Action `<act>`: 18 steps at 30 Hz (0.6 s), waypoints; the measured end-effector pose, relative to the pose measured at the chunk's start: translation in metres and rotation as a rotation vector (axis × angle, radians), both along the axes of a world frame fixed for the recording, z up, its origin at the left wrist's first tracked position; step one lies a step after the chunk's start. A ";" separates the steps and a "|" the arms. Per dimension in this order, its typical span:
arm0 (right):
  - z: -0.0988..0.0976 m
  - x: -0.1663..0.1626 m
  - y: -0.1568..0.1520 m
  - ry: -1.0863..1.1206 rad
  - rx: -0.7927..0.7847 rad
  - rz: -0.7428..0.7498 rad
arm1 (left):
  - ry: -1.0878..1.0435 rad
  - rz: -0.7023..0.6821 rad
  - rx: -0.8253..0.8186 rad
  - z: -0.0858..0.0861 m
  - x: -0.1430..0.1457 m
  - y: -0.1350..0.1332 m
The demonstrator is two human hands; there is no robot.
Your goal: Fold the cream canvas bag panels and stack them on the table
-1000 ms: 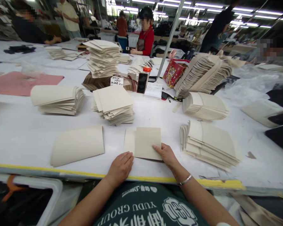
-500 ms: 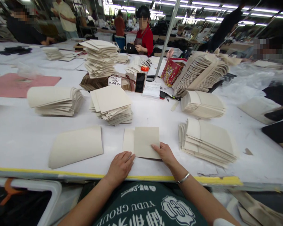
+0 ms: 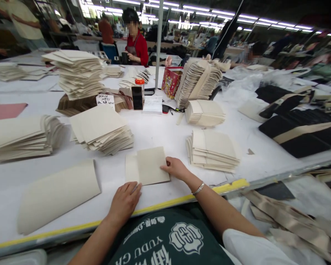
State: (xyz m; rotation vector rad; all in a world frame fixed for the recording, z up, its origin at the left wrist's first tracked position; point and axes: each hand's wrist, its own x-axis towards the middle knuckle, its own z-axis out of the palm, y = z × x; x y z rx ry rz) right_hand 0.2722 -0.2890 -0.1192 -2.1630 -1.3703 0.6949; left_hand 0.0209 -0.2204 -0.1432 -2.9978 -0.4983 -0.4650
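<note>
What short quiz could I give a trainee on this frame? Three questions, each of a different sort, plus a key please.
1. Multiple choice. The right hand holds the edge of:
A) a pair of scissors
B) a square beige piece
C) a drinking cup

2. True or false. In the camera's view, the phone stands to the left of the red patterned bag.

3. Short answer. On which of the person's wrists is the silver bracelet?

Key:
1. B
2. True
3. The right wrist
</note>
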 end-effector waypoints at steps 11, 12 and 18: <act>-0.008 0.009 0.005 -0.136 -0.012 0.042 | -0.014 -0.023 0.044 -0.001 0.004 0.002; -0.008 0.009 0.005 -0.154 -0.012 0.047 | -0.014 -0.032 0.045 -0.001 0.004 0.003; -0.010 0.011 0.005 -0.264 -0.019 0.086 | -0.017 -0.064 0.076 0.001 0.005 0.004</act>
